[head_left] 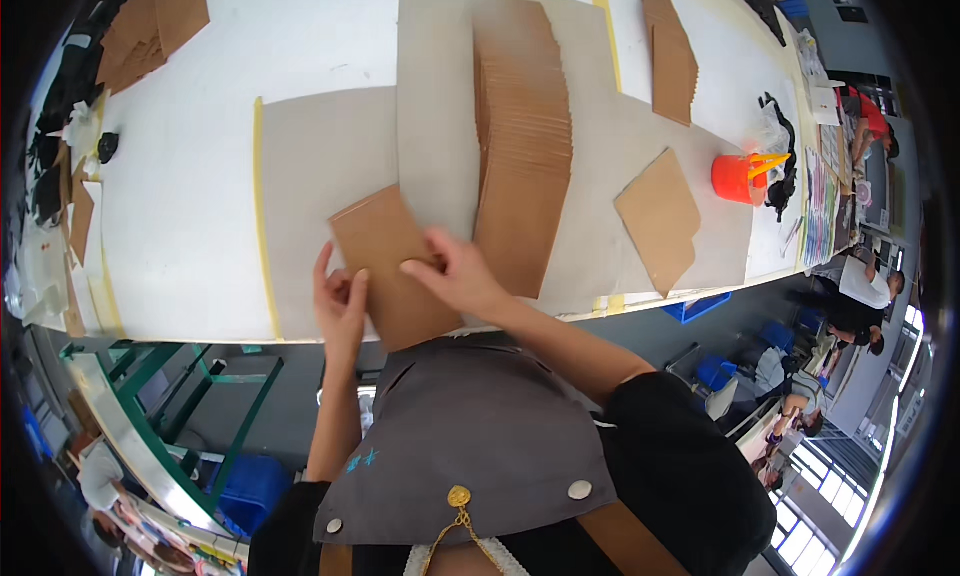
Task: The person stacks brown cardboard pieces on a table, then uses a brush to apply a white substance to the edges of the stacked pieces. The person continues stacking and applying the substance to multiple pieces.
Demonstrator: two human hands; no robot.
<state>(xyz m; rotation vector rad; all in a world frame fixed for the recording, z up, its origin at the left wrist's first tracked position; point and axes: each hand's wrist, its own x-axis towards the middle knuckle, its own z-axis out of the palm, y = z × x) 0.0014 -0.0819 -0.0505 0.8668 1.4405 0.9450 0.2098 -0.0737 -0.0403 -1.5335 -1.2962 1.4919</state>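
One brown cardboard piece (388, 231) sat at the near edge of the bench (190, 216), left of a fanned cardboard stack (525, 126). Left hand (341, 301) and right hand (465, 276) gripped opposite sides. Risk, judged: loosened pinch could have dropped it off that edge.

Well back from the right hand (465, 281) is a loose, plain black sleeve (690, 466). Below the left hand (342, 304), a grey apron (460, 416) carries a small blue marking (362, 460); farther from that hand come round silvery snaps (580, 490) and brown straps (630, 541) (plus a gold chain (465, 517) with a pendant (459, 496)).
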